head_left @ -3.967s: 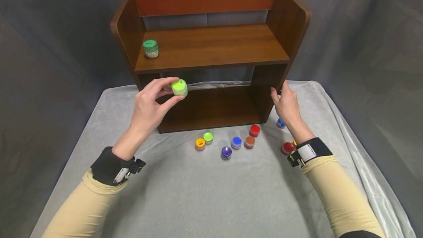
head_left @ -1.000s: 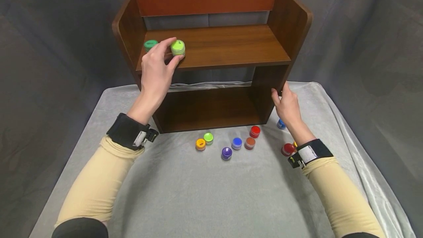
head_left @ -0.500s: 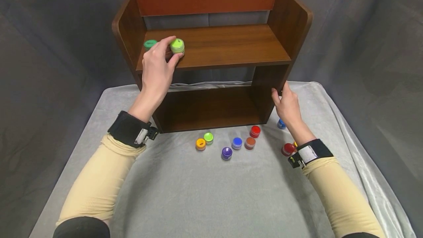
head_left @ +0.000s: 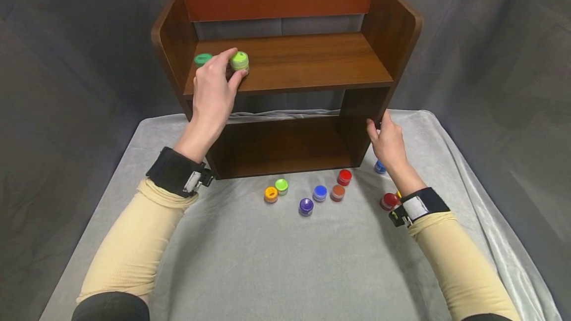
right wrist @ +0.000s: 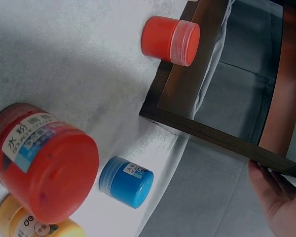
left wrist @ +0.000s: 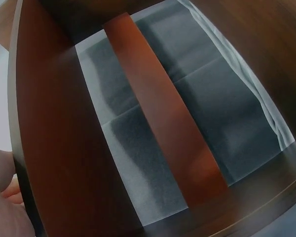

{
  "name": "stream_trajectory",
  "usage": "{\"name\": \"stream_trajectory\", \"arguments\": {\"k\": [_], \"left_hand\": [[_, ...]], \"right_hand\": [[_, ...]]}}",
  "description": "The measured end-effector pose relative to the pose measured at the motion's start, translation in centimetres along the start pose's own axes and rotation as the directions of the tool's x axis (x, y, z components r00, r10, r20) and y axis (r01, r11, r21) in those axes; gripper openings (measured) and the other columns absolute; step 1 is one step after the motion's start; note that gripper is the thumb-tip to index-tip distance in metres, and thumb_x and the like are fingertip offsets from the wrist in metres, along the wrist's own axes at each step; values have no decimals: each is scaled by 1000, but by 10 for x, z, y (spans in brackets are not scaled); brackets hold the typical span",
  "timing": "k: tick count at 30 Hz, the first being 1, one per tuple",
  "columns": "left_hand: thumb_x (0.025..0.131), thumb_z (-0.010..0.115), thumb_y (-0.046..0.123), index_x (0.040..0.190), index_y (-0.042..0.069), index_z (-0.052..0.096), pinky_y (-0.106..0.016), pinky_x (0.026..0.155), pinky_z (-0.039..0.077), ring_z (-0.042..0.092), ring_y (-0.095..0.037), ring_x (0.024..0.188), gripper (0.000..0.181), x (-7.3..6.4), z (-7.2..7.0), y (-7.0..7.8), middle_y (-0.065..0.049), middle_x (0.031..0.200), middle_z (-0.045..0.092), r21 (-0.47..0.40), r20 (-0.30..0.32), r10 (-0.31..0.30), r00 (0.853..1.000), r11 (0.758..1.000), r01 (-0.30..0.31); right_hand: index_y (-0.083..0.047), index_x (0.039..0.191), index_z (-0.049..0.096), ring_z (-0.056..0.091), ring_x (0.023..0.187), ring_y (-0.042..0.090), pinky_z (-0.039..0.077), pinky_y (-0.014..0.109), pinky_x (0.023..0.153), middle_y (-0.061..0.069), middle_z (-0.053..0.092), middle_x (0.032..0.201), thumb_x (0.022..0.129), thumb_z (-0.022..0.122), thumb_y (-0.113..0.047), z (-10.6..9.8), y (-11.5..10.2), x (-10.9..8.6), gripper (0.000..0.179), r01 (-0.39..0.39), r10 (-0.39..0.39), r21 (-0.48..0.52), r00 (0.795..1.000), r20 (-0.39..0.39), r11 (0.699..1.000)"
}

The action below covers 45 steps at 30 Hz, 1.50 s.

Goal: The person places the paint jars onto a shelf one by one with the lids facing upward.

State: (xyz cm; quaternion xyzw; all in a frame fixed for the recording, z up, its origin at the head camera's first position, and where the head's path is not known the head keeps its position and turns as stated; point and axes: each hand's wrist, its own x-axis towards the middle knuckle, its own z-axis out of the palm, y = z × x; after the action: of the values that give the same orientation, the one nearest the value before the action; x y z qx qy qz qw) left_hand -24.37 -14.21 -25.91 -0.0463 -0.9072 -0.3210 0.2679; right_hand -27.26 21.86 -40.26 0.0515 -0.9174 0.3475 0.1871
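At the front left of the upper board of a dark brown wooden shelf [head_left: 308, 58], my left hand [head_left: 212, 93] pinches a light green paint jar [head_left: 240, 61] between thumb and fingers. The jar is upright; whether its base touches the board I cannot tell. A darker green paint jar [head_left: 202, 59] stands to its left, partly covered by the hand. My right hand [head_left: 389, 142] grips the shelf's right side panel, which the right wrist view also shows with the fingers [right wrist: 264, 185] against its edge. In the left wrist view no jar shows.
On the grey cloth before the shelf stand orange [head_left: 270, 194], lime [head_left: 281, 187], purple [head_left: 306, 207], blue [head_left: 319, 193], brown [head_left: 337, 193] and red [head_left: 344, 178] jars. Near the right forearm are a dark red jar [head_left: 389, 201], a bright blue jar [head_left: 379, 167] and a yellow jar [right wrist: 34, 224].
Over four seconds my left hand has raised the light green jar from before the lower opening to the upper board. In the last half second it hardly moves. My right hand stays put.
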Motion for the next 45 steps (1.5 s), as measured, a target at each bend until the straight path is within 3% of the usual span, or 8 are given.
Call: {"name": "stream_trajectory", "arguments": {"k": [29, 37, 45], "left_hand": [[95, 67, 26, 146, 10, 51, -39, 107, 48, 59, -29, 131, 55, 2, 0, 4, -14, 141, 60, 56, 37, -19, 999, 998, 17], [94, 69, 22, 144, 7, 52, -40, 112, 44, 55, -28, 135, 55, -2, 1, -1, -14, 146, 57, 60, -5, 93, 996, 994, -92], [94, 68, 18, 143, 6, 53, -42, 114, 42, 54, -31, 135, 53, -11, -4, -3, -15, 146, 56, 99, -61, 216, 974, 973, -210]], "right_hand": [[-1, 126, 48, 64, 116, 45, 51, 58, 97, 28, 65, 125, 104, 48, -25, 0, 2, -1, 34, 13, -13, 3, 1000, -22, 1000], [-2, 128, 47, 64, 116, 45, 52, 57, 95, 27, 65, 126, 103, 49, -26, -1, 2, -1, 35, 2, -2, 2, 1000, -12, 1000], [0, 127, 48, 64, 116, 46, 52, 58, 96, 29, 65, 125, 104, 48, -25, 1, 1, -2, 34, -3, 3, 2, 1000, -9, 1000]]}}
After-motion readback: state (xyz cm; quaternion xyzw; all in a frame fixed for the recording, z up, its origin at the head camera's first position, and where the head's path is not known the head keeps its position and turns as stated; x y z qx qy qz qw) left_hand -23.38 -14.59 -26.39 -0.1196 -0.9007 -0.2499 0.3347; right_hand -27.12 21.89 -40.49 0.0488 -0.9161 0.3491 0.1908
